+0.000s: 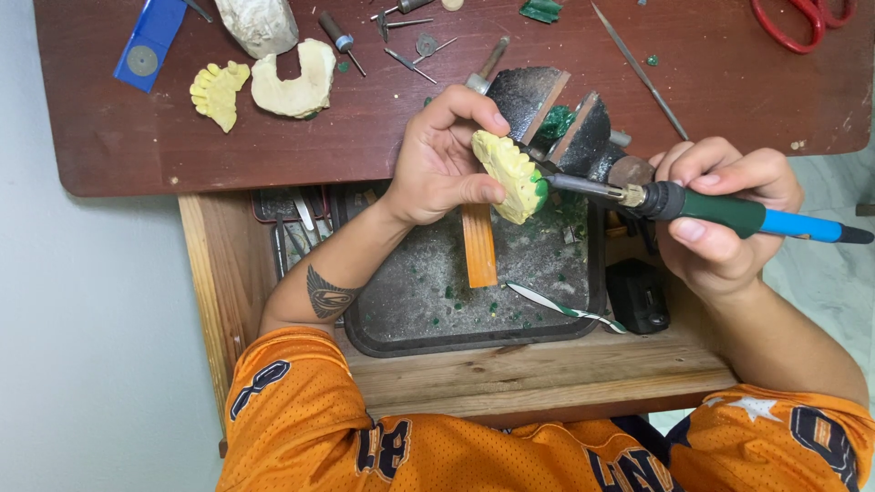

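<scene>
Pinching a yellow dental cast [512, 173] in the left hand [442, 159], right hand [720, 214] gripping a heated wax tool [720, 208] (tip touching the cast), dark tray [410, 301] beneath.

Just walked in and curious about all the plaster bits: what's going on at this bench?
A person in an orange jersey holds a yellow dental cast in the left hand and a green and blue heated tool in the right hand. Its metal tip meets green wax at the cast's edge, above a dark tray speckled with green bits. More casts and burs lie on the table.
</scene>
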